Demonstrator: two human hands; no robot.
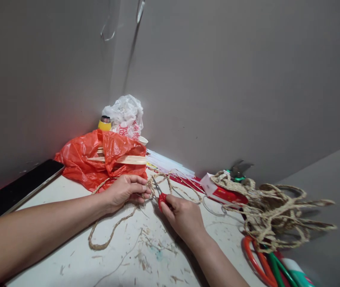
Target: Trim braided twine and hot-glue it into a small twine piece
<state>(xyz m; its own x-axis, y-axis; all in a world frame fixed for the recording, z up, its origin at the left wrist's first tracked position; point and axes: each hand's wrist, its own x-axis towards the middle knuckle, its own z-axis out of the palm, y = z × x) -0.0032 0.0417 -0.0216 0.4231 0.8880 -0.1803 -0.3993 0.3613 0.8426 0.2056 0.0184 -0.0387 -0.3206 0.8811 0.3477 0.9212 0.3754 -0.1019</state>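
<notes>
My right hand is closed around the red handles of a small pair of scissors, whose blades point up and to the left. Facing it, my left hand pinches a piece of braided straw rope right beside the blades. Whether the blades touch the rope I cannot tell. From the left hand a loop of the same rope hangs down onto the white tabletop, and more of it lies beyond the scissors. Both sets of fingertips are partly hidden.
A red plastic bag with flat wooden strips stands behind the left hand, near a yellow jar and a white bag. A phone lies left. At right are a rope heap and orange handles. Straw scraps litter the table.
</notes>
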